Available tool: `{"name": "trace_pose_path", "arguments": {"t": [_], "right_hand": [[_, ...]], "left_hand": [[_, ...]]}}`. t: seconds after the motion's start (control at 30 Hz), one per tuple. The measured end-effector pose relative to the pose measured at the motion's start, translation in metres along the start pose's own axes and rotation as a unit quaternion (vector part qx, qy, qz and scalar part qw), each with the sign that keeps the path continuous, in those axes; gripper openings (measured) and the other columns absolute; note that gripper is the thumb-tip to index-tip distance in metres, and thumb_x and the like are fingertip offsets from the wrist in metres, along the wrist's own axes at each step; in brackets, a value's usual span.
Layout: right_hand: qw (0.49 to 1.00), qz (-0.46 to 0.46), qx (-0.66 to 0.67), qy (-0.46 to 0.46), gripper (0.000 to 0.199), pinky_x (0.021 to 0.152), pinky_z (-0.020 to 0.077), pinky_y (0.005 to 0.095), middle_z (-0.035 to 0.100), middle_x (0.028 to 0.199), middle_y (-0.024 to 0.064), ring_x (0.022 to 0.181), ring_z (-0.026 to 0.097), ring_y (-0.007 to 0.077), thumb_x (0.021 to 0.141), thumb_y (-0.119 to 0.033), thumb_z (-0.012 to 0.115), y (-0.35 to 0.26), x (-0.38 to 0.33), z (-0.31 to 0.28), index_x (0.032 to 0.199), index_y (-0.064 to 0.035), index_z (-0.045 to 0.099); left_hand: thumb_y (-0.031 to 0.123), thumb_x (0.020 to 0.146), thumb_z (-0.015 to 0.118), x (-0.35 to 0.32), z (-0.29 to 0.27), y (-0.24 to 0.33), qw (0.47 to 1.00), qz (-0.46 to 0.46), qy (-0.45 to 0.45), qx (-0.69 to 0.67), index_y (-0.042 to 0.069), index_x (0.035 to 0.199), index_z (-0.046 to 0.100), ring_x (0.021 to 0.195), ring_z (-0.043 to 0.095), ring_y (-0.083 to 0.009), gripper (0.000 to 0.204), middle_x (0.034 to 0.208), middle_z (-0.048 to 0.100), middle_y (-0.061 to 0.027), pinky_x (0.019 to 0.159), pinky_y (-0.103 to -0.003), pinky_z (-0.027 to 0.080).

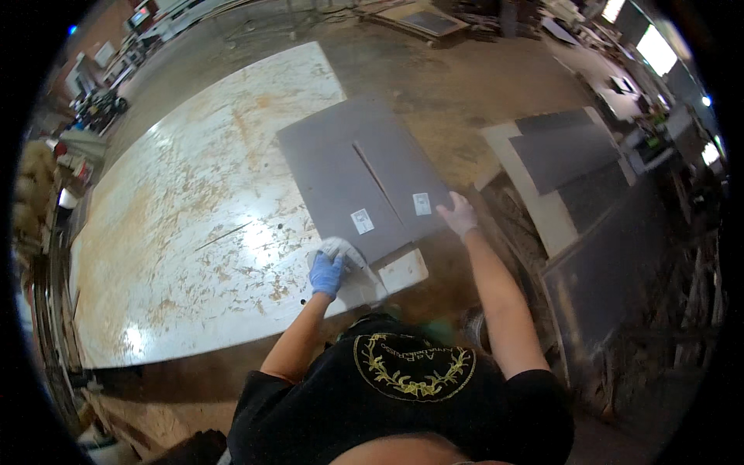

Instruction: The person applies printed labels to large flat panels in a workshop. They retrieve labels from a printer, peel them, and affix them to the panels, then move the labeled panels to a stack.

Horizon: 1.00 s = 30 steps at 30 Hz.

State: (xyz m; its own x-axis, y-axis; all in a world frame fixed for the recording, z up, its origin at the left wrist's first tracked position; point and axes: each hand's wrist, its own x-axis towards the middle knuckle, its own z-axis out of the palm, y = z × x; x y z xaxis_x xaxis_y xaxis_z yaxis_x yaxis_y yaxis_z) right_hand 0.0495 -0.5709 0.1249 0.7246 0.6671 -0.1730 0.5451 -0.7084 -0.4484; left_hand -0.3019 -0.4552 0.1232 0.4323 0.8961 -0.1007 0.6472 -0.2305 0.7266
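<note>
Clutching a pale cloth [346, 249] with the left hand [326, 274] at the grey panel's [329, 174] near-left corner, seemingly steadying its right edge with the right hand [460, 214], can't tell if gripping.

Head view, fisheye, one: worn on the head, left of a side-by-side pair; looks steeply down and forward. Nearest: shirt [411, 418], along the lower edge. Middle range: left hand [328, 273], right hand [460, 215]; table [186, 201], left. Far: floor [418, 81]. Field wide, circular, black-rimmed.
</note>
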Motion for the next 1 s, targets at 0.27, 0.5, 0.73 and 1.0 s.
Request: {"name": "trace_pose_path", "arguments": {"t": [0.27, 0.5, 0.73, 1.0], "right_hand": [[0.95, -0.148, 0.215, -0.174, 0.081, 0.096, 0.0327, 0.0336, 0.042, 0.126, 0.0198, 0.117, 0.041, 0.0279, 0.071, -0.029, 0.068, 0.013, 0.101, -0.012, 0.132, 0.0, 0.024], [0.868, -0.072, 0.427, -0.241, 0.041, 0.073, 0.0434, 0.0285, 0.057, 0.095, 0.0095, 0.083, 0.053, 0.0165, 0.077, -0.022, 0.063, 0.053, 0.137, -0.048, 0.106, 0.0033, 0.049], [0.873, -0.168, 0.367, -0.273, 0.045, 0.077, 0.0434, 0.0284, 0.056, 0.1, 0.0088, 0.088, 0.053, 0.0169, 0.08, -0.027, 0.059, 0.027, 0.124, -0.071, 0.114, -0.0012, 0.046], [0.882, -0.097, 0.375, -0.267, 0.071, 0.093, 0.0351, 0.0392, 0.046, 0.121, 0.0135, 0.11, 0.044, 0.0272, 0.068, -0.039, 0.068, 0.027, 0.123, 0.012, 0.123, -0.0063, 0.037]], "left_hand": [[0.032, 0.079, 0.054, 0.082, 0.079, 0.04, 0.994, -0.071, 0.079, 0.004, 0.002, 0.112, 0.053, 0.118, 0.036, -0.0339, 0.045, 0.127, 0.038, -0.0229, 0.099, -0.036, 0.028], [0.02, 0.08, 0.054, 0.07, 0.154, 0.064, 0.927, -0.118, 0.224, -0.275, 0.0, 0.108, 0.051, 0.094, 0.055, -0.0235, 0.035, 0.102, 0.058, -0.0104, 0.082, -0.032, 0.042], [0.019, 0.082, 0.048, 0.063, 0.139, 0.101, 0.69, -0.169, 0.124, -0.693, 0.008, 0.099, 0.057, 0.075, 0.057, -0.0168, 0.022, 0.084, 0.059, -0.0037, 0.068, -0.031, 0.049], [0.023, 0.07, 0.068, 0.079, 0.171, 0.09, 0.9, -0.198, 0.307, -0.235, -0.004, 0.116, 0.042, 0.089, 0.055, -0.0215, 0.06, 0.101, 0.057, -0.0139, 0.078, -0.031, 0.043]]}}
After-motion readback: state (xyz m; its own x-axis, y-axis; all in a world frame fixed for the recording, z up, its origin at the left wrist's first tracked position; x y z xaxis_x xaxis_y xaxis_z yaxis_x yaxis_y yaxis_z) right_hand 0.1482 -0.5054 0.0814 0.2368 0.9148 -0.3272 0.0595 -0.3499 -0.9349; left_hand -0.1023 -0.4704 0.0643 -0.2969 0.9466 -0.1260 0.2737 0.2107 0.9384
